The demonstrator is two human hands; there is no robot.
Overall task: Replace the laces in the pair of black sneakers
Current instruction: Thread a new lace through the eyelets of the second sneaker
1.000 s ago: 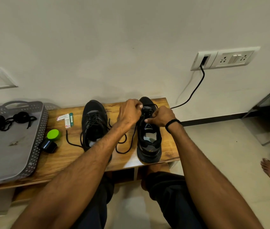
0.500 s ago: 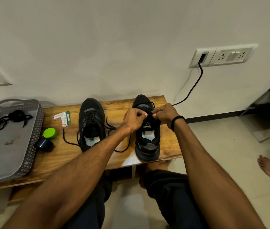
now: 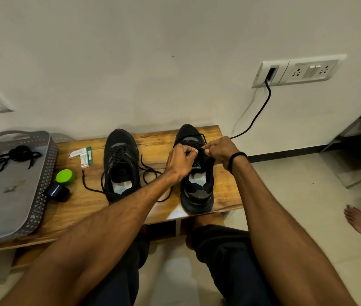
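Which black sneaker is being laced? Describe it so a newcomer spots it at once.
Find the low wooden bench against the white wall. Two black sneakers stand on it; take the right-hand sneaker, nearer the white wall socket plate. Unlike the left-hand sneaker, whose loose lace ends trail on the wood, it has the left hand and right hand pinching a black lace over its tongue.
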